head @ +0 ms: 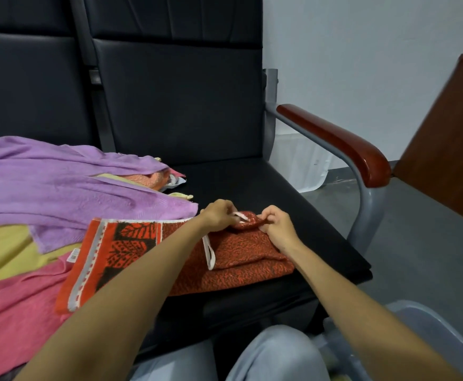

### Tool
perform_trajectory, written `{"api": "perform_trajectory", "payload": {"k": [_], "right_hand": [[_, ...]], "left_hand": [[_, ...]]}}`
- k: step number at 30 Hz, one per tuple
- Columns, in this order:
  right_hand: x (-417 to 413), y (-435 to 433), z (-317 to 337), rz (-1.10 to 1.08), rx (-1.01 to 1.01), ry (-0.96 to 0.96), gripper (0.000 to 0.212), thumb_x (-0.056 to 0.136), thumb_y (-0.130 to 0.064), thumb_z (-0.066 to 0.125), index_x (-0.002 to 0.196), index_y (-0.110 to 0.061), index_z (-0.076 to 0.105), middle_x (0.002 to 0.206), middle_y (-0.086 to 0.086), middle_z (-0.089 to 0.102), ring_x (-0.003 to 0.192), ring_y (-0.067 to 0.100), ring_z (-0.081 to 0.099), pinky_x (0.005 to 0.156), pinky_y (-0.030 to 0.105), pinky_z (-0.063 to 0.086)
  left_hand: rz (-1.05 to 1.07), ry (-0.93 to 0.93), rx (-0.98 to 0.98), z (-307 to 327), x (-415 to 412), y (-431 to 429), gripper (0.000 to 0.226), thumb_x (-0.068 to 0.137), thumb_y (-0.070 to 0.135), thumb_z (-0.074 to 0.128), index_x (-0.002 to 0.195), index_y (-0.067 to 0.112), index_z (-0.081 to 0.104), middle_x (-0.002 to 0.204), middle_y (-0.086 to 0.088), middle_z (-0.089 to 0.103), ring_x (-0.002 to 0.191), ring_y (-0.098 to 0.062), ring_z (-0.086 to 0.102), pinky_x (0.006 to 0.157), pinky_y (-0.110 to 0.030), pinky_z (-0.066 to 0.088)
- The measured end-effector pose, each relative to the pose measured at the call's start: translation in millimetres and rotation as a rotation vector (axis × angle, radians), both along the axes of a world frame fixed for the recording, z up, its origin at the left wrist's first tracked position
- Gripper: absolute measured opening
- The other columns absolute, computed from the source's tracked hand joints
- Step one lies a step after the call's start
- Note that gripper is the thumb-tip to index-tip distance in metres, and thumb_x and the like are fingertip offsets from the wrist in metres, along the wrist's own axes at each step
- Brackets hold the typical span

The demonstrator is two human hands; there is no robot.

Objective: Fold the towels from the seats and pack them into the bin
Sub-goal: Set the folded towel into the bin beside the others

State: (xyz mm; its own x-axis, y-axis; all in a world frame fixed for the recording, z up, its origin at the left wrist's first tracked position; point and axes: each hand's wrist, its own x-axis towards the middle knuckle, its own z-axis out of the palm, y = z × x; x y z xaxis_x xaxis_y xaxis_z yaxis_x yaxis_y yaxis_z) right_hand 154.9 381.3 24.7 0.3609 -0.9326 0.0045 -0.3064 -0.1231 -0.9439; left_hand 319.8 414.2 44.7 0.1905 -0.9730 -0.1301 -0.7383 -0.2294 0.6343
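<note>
Orange-red and black patterned terry towel (241,259) lies partly folded on the black padded seat (252,182). Its long axis runs from the lower left toward the centre of the frame, with the doubled-over end at the centre. Both hands meet at that end's far corner. The left hand (219,215) and the right hand (277,226) each pinch the bunched, white-trimmed edge between curled fingers, nearly touching each other. The grey plastic bin (431,325) sits at the lower right, nearer the right hand. A purple towel (60,188) is heaped at the left.
</note>
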Motion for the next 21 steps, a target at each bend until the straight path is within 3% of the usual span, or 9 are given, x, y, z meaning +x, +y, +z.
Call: {"api": "perform_trajectory", "payload": {"k": [4, 8, 11, 13, 17, 21], "right_hand": [[5, -1, -9, -0.004, 0.016, -0.050, 0.037, 0.081, 0.018, 0.050, 0.092, -0.017, 0.045, 0.090, 0.005, 0.064, 0.077, 0.008, 0.059, 0.063, 0.014, 0.044], [8, -1, -12, -0.044, -0.064, -0.033, 0.038, 0.079, 0.015, 0.057, 0.083, -0.022, 0.047, 0.081, -0.001, 0.060, 0.077, 0.009, 0.058, 0.068, 0.011, 0.044], [6, 0, -13, -0.072, -0.088, -0.053, 0.035, 0.079, 0.013, 0.060, 0.082, -0.020, 0.049, 0.078, -0.002, 0.058, 0.074, 0.006, 0.056, 0.064, 0.007, 0.045], [6, 0, -14, -0.111, -0.107, -0.045, 0.027, 0.080, 0.009, 0.061, 0.089, -0.015, 0.051, 0.078, -0.003, 0.055, 0.072, 0.006, 0.053, 0.064, 0.010, 0.044], [5, -1, -16, -0.128, -0.147, 0.023, 0.012, 0.081, -0.006, 0.067, 0.084, -0.011, 0.057, 0.073, -0.006, 0.055, 0.069, 0.007, 0.052, 0.060, 0.010, 0.041], [6, -2, -17, -0.186, -0.138, 0.012, 0.014, 0.084, -0.012, 0.068, 0.087, -0.008, 0.055, 0.075, -0.002, 0.055, 0.070, 0.009, 0.052, 0.056, 0.008, 0.040]], "left_hand": [[-0.057, -0.106, -0.176, 0, 5, 7, 0.034, 0.075, 0.016, 0.075, 0.098, 0.013, 0.050, 0.101, -0.002, 0.038, 0.093, -0.016, 0.042, 0.079, -0.024, 0.038], [-0.066, -0.167, -0.115, 0, -7, 10, 0.031, 0.083, 0.037, 0.067, 0.091, 0.007, 0.065, 0.087, -0.003, 0.056, 0.091, -0.021, 0.057, 0.073, -0.028, 0.041], [-0.070, -0.183, -0.035, -2, -16, 7, 0.034, 0.083, 0.041, 0.066, 0.102, 0.013, 0.063, 0.108, -0.006, 0.056, 0.113, -0.024, 0.047, 0.091, -0.035, 0.039], [-0.066, -0.171, 0.027, 0, -18, 6, 0.026, 0.083, 0.040, 0.065, 0.096, 0.019, 0.060, 0.113, -0.004, 0.055, 0.118, -0.023, 0.041, 0.098, -0.039, 0.032], [-0.027, 0.003, -0.029, 8, -12, 2, 0.022, 0.081, 0.026, 0.069, 0.068, 0.026, 0.051, 0.080, 0.008, 0.058, 0.093, -0.015, 0.055, 0.096, -0.038, 0.041], [0.039, 0.228, -0.225, 18, -13, -4, 0.021, 0.088, 0.016, 0.062, 0.073, 0.019, 0.048, 0.069, 0.003, 0.055, 0.068, -0.011, 0.053, 0.063, -0.021, 0.043]]}}
